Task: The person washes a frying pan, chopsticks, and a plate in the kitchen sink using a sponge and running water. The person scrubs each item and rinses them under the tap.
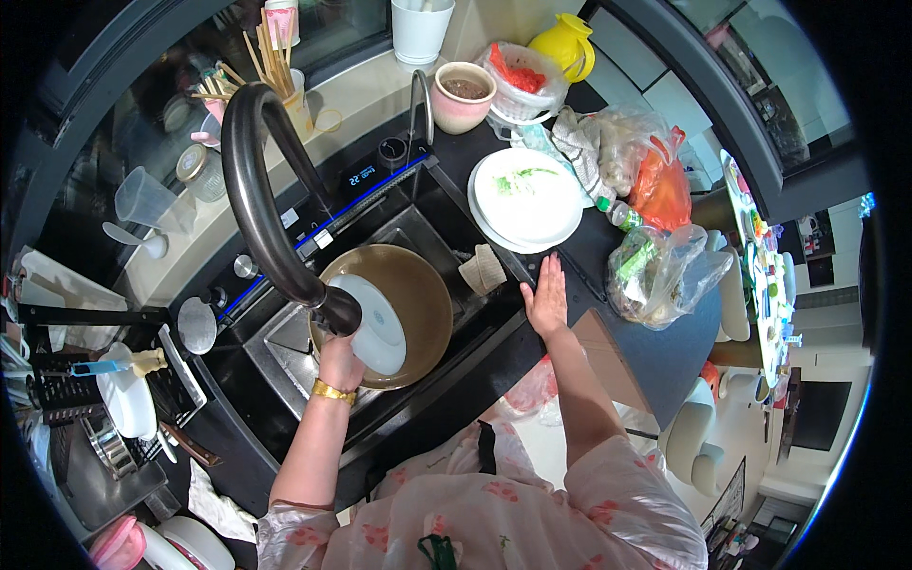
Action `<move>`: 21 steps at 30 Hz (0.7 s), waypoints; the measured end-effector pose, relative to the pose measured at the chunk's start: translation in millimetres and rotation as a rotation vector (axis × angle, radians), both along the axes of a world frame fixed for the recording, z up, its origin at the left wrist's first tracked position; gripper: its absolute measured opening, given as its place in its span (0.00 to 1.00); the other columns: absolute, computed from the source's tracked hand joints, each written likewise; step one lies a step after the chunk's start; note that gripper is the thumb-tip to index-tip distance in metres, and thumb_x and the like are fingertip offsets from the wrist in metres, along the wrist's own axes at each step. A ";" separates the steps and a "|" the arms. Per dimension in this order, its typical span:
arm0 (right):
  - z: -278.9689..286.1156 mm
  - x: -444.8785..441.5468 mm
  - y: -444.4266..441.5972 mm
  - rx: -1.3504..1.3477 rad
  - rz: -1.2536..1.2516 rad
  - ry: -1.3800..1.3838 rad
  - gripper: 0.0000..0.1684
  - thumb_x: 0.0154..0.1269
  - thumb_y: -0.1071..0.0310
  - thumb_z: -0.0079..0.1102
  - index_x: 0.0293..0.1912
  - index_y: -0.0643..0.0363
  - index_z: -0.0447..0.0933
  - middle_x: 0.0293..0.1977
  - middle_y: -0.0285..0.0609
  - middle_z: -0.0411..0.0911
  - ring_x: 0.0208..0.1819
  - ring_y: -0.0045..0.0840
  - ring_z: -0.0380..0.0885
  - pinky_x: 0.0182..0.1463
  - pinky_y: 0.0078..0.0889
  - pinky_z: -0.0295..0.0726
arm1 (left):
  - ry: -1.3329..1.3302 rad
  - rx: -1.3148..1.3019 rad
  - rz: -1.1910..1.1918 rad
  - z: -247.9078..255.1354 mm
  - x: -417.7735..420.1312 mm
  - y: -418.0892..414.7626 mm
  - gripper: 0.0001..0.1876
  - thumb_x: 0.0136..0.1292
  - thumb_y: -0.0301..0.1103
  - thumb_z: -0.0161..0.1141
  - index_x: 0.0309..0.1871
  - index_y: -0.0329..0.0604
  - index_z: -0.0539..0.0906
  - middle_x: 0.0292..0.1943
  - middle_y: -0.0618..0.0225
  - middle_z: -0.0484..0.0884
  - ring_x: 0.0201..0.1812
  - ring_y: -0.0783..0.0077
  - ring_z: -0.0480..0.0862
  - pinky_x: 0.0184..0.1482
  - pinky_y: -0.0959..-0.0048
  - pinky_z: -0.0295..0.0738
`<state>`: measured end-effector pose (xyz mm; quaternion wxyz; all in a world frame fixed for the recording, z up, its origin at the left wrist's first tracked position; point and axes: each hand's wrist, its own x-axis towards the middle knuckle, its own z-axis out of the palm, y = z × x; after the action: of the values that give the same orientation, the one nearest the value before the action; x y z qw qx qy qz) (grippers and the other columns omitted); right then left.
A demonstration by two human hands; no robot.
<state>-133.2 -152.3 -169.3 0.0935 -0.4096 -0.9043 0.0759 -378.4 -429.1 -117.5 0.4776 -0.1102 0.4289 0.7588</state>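
Note:
My left hand [340, 365], with a gold bracelet [333, 392] at the wrist, is in the sink under the faucet head. It grips the edge of a white plate [381, 328], though the spout hides some fingers. The plate is tilted, underside up, in a brown round pan [429, 313]. My right hand [548, 296] lies flat on the counter by the sink's right edge, fingers extended and holding nothing. Just beyond its fingertips sits a stack of white plates [527, 203] with green scraps on top. The dark gooseneck faucet [246, 178] arches over the pan.
A beige ribbed cup-like item [482, 271] lies at the sink's right side. Clear plastic bags [662, 278], an orange bag [659, 185] and a pink-white pot [463, 100] stand on the counter. At left, a dish rack [182, 377] holds bowls and utensils. A knife handle [191, 445] juts out.

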 end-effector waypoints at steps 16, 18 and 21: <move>19.9 -68.5 -108.6 -0.853 0.397 0.619 0.28 0.73 0.57 0.33 0.65 0.63 0.56 0.67 0.46 0.54 0.70 0.33 0.50 0.70 0.33 0.46 | 0.006 -0.002 -0.014 11.1 4.3 -1.4 0.23 0.66 0.28 0.51 0.63 0.48 0.61 0.58 0.65 0.68 0.58 0.60 0.70 0.59 0.54 0.66; 8.9 -106.7 -142.7 -1.021 0.398 0.714 0.29 0.74 0.56 0.32 0.66 0.62 0.55 0.68 0.45 0.52 0.70 0.29 0.49 0.71 0.30 0.44 | 0.035 -0.011 -0.025 11.6 4.2 -0.6 0.21 0.66 0.30 0.51 0.62 0.46 0.64 0.57 0.66 0.70 0.58 0.62 0.71 0.59 0.58 0.66; -0.3 -164.3 -184.8 -1.058 0.366 0.686 0.32 0.72 0.55 0.36 0.68 0.62 0.49 0.69 0.50 0.45 0.72 0.37 0.41 0.71 0.32 0.40 | 0.097 -0.001 -0.065 18.7 7.8 -4.1 0.20 0.66 0.31 0.51 0.61 0.45 0.66 0.56 0.66 0.72 0.58 0.64 0.71 0.59 0.62 0.66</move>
<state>-297.5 -337.1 -169.6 0.1481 -0.1924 -0.7190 0.6513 -370.7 -433.2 -98.9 0.4805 -0.0593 0.4553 0.7472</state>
